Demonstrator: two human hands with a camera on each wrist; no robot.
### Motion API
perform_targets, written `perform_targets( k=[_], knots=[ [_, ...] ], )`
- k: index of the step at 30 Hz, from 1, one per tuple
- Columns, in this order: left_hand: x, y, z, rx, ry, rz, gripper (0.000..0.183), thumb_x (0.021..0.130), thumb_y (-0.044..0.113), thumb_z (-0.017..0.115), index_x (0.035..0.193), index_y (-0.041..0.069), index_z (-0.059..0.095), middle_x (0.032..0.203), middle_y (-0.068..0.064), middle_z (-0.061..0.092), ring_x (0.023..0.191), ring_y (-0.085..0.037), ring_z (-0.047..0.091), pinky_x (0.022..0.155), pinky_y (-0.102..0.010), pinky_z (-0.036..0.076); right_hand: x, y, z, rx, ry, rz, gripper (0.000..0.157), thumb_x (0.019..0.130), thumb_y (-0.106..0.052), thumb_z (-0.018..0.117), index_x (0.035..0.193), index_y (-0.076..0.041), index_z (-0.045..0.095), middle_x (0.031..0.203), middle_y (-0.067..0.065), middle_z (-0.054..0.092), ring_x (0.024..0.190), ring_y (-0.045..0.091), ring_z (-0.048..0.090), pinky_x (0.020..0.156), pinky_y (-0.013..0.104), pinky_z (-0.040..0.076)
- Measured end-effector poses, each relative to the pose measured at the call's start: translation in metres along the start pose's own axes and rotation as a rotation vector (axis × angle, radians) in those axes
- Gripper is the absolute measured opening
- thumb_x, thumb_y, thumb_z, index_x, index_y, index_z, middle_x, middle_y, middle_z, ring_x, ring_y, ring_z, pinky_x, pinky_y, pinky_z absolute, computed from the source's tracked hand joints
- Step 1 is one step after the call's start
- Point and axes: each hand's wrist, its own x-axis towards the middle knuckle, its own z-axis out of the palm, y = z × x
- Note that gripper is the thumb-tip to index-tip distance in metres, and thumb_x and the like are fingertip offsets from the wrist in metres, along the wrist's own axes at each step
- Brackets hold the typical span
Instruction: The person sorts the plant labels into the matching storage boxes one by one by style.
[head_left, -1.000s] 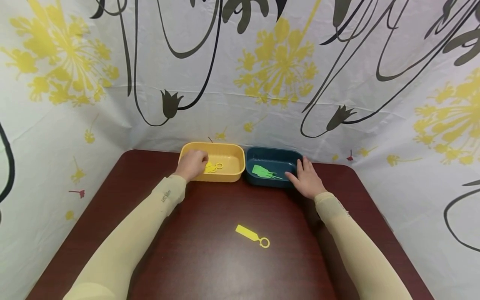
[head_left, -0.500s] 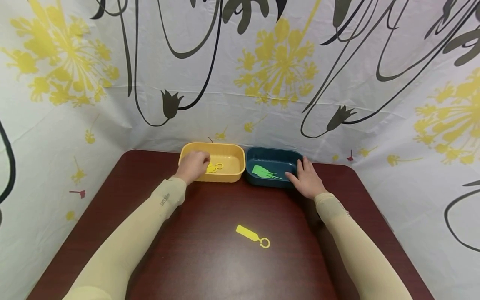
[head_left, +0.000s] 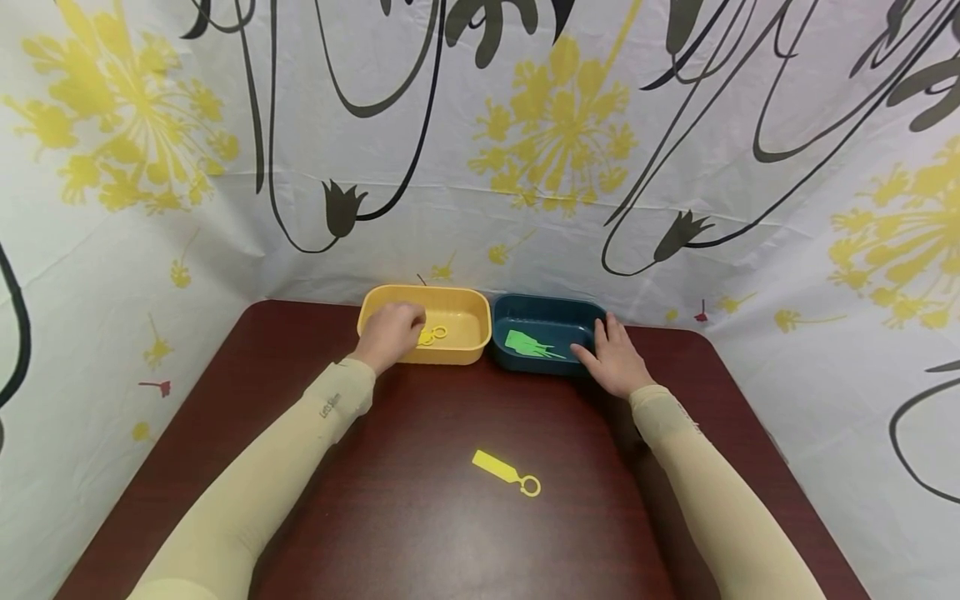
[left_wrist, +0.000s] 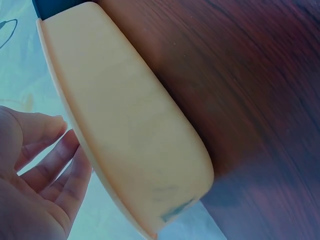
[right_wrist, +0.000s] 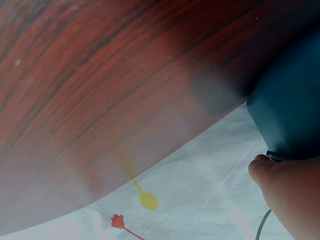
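My left hand (head_left: 390, 335) is over the left part of a yellow bin (head_left: 476, 358), fingers pointing down and bent. In the left wrist view, the thumb and fingers (left_wrist: 47, 162) are at the bin's rim with nothing visible between them; some fingertips are hidden behind it. Yellow plastic tags with rings (head_left: 435, 335) lie inside the bin, partly covered by that hand. My right hand (head_left: 618, 362) rests with spread fingers on the right end of a dark blue bin (head_left: 525, 364). Inside this bin lie several green tags (head_left: 528, 343).
A single flat yellow ring tag (head_left: 498, 468) lies on the dark red wooden table (head_left: 420, 533) in front of the bins. Both bins stand side by side at the table's back edge, close to a patterned fabric wall (head_left: 480, 225).
My left hand has shifted slightly to the right inside the yellow bin and covers more of the tags. The right hand, the bins and the tag on the table stay put.
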Motion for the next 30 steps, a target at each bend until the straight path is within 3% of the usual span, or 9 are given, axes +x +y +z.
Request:
perform_targets(
  k=[23,30],
  knots=[
    [-0.008,0.032,0.000,0.057,0.106,0.139,0.009,0.096,0.010,0.065,0.089,0.011,0.071,0.082,-0.001,0.061,0.072,-0.019,0.057,0.065,-0.035,0.049,0.001,0.001,0.002,0.003,0.022,-0.009,0.100,0.098,-0.073,0.028,0.159,0.004,0.008,0.165,0.026,-0.003,0.150,0.046,0.002,0.116,0.063,0.013],
    [-0.012,0.042,0.000,0.060,0.105,0.178,0.010,0.098,0.011,0.064,0.089,0.011,0.070,0.078,-0.001,0.056,0.068,-0.018,0.053,0.062,-0.032,0.048,0.002,0.001,0.003,0.003,0.032,-0.015,0.101,0.098,-0.074,0.028,0.159,0.005,0.009,0.164,0.027,-0.002,0.150,0.046,0.002,0.116,0.063,0.014]
  ],
)
